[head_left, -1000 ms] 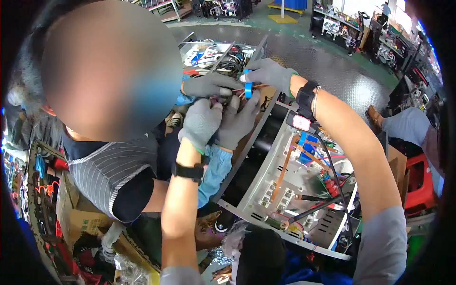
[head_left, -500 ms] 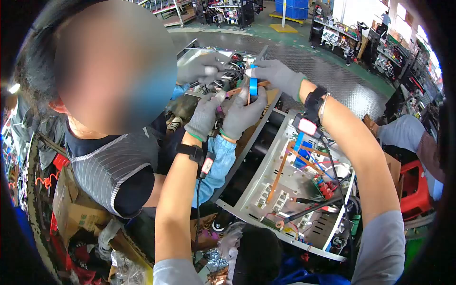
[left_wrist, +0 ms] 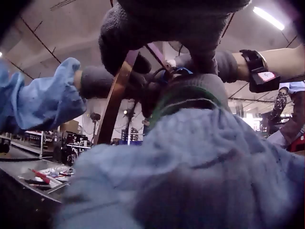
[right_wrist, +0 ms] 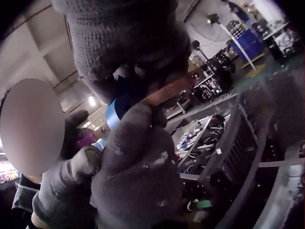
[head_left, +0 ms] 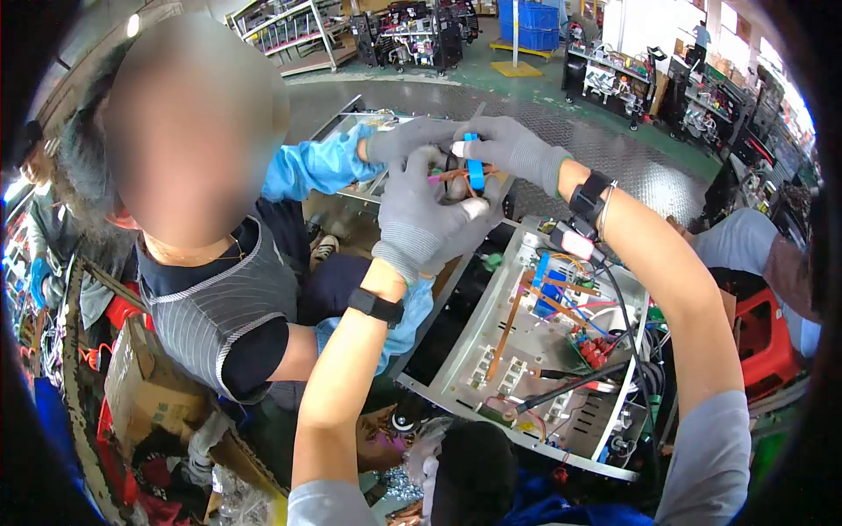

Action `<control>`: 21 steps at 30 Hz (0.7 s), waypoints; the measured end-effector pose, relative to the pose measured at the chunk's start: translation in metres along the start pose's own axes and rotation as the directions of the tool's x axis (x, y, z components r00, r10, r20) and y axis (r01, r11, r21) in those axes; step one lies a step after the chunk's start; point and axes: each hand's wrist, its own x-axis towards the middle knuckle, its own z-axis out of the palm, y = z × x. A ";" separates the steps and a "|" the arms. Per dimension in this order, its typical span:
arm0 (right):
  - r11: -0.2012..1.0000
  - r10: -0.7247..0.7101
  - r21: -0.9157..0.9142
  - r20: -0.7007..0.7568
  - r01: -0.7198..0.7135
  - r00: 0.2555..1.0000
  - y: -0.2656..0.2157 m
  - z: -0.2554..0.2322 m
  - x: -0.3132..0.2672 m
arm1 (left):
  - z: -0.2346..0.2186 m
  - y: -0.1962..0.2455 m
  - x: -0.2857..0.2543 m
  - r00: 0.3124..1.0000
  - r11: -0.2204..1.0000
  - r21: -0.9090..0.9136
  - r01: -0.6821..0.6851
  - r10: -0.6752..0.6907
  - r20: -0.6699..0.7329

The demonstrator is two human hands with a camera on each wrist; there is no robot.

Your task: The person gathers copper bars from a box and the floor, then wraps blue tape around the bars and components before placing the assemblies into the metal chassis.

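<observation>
Grey gloves cover both hands. In the head view my left hand [head_left: 419, 210] lies over copper strips; the left wrist view has its fingers [left_wrist: 114, 43] curled beside a long copper strip [left_wrist: 113, 100] with a purple end. My right hand [head_left: 517, 153] holds a blue tape-like band [head_left: 474, 165] around the strips. From the right wrist, that hand [right_wrist: 128, 43] is above the blue band [right_wrist: 114, 114] and a copper strip [right_wrist: 169, 91]. The other person's gloved hand [head_left: 408, 138] reaches in from the left; their second hand [right_wrist: 138, 167] is underneath, by the strip.
An open metal chassis [head_left: 456, 386] with wiring and copper bars sits below right of the hands. The facing person wears a striped apron [head_left: 224, 307]. Cardboard [head_left: 145, 386] lies lower left, a red stool [head_left: 767, 337] at right, blue crates [head_left: 529, 24] behind.
My left hand has moved up and right over the strips. The other person's upper hand, drawn back half a second ago, has come in beside my right hand. The head view has shifted slightly.
</observation>
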 end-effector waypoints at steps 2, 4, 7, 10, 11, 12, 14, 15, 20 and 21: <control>0.986 0.098 0.132 0.006 -0.098 0.995 -0.001 0.004 -0.002 | -0.005 0.001 -0.002 1.000 1.000 -0.002 -0.011 0.011 0.025; 0.980 0.110 0.167 -0.016 -0.106 0.994 0.003 0.009 -0.001 | -0.004 -0.007 -0.004 0.998 1.000 0.003 -0.020 0.020 0.064; 0.983 0.139 0.123 -0.022 -0.136 0.990 -0.004 0.009 -0.005 | -0.008 -0.021 0.001 0.978 0.986 -0.151 0.074 -0.042 0.205; 0.983 0.085 -0.161 -0.046 -0.092 0.995 -0.006 0.008 -0.007 | -0.001 -0.033 0.003 0.983 0.963 -0.252 -0.091 0.127 0.134; 0.959 0.093 -0.262 -0.070 -0.108 0.993 -0.012 0.010 -0.011 | 0.001 -0.034 0.004 0.979 0.953 -0.289 -0.089 0.136 0.149; 0.924 0.100 -0.360 -0.096 -0.128 0.990 -0.015 0.010 -0.014 | 0.003 -0.033 0.005 0.975 0.941 -0.327 -0.086 0.147 0.165; 0.986 0.072 -0.145 -0.067 -0.081 0.995 0.008 0.011 -0.011 | 0.007 -0.026 0.007 0.970 0.919 -0.386 -0.085 0.166 0.180; 0.996 0.079 -0.042 -0.069 -0.082 0.994 0.015 0.010 -0.009 | 0.007 -0.021 0.007 0.969 0.910 -0.406 -0.086 0.171 0.178; 0.985 0.175 0.050 -0.209 -0.168 0.962 0.026 0.017 -0.010 | 0.014 0.000 0.015 0.943 0.932 -0.227 -0.283 0.313 0.113; 0.984 0.169 0.088 -0.218 -0.154 0.961 0.027 0.018 -0.014 | 0.013 0.003 0.010 0.944 0.963 -0.126 -0.238 0.260 0.203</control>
